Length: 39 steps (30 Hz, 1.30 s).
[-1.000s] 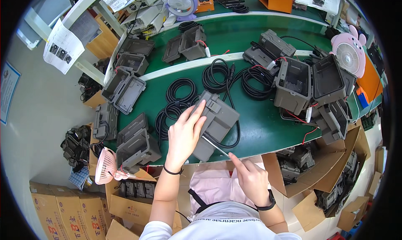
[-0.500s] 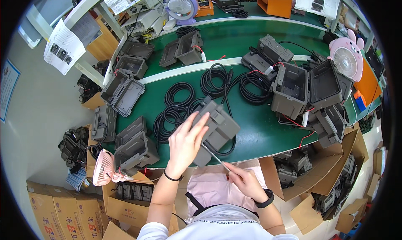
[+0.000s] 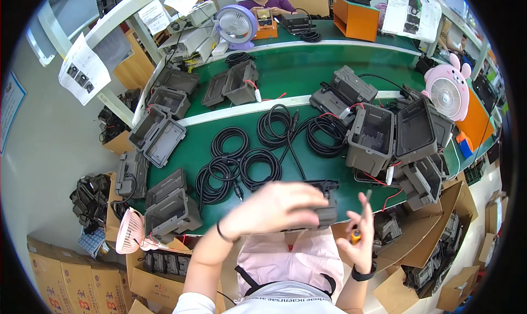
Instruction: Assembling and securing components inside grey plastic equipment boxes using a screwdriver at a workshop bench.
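A grey plastic box (image 3: 328, 214) lies at the near edge of the green table, partly covered by my left hand (image 3: 277, 207). That hand is blurred, its fingers stretched out and apart across the box's top; whether they touch it I cannot tell. To the right of the box is my right hand (image 3: 359, 240), raised palm inward. It holds a screwdriver with a yellow-orange handle (image 3: 355, 236), its shaft pointing up between the fingers. Just beyond the box lie coiled black cables (image 3: 260, 170), and one cable runs down to it.
Open grey boxes stand at the left (image 3: 175, 218) and right (image 3: 372, 141). A pink fan (image 3: 132, 230) is at the near left, another fan (image 3: 446, 96) at the far right. Cardboard cartons (image 3: 422, 226) flank the table. Across it, a person (image 3: 269, 6) sits behind a purple fan (image 3: 236, 26).
The box has turned and come down to the table edge. My right hand has drawn the screwdriver away from it and swung it upward to the right. My left hand has shifted across the box.
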Each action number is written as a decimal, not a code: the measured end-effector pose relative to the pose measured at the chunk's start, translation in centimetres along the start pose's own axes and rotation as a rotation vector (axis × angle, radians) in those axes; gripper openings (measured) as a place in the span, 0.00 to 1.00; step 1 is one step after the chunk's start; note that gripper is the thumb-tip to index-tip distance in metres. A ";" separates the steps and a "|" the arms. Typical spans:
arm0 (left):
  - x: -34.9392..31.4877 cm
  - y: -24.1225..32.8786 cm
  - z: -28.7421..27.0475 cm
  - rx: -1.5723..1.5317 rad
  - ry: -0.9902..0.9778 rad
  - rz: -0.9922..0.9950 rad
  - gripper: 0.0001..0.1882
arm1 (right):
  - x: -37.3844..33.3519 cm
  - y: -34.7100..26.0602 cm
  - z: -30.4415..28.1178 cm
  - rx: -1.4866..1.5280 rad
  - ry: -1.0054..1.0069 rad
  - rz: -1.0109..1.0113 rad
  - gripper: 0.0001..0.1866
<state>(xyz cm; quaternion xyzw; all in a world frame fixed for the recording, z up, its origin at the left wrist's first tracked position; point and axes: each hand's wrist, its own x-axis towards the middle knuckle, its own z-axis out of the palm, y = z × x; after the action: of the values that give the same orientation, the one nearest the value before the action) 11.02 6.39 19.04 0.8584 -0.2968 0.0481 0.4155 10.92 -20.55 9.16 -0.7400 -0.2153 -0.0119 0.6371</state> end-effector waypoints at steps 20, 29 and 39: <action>2.7 -9.2 -3.6 0.087 0.485 -0.361 0.31 | 1.8 0.7 4.9 -0.110 -0.083 -0.157 0.35; -3.9 1.1 0.9 0.743 0.163 0.036 0.25 | 2.6 3.4 8.3 0.053 0.168 0.001 0.27; -3.5 1.6 4.5 0.761 0.211 0.016 0.19 | -1.7 1.3 6.7 0.610 0.148 -0.009 0.17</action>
<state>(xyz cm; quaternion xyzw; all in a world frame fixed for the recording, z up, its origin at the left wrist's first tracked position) 6.56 3.90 16.02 0.9391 -0.2203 0.2460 0.0953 8.12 -14.78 6.19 -0.5110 -0.1652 -0.0035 0.8436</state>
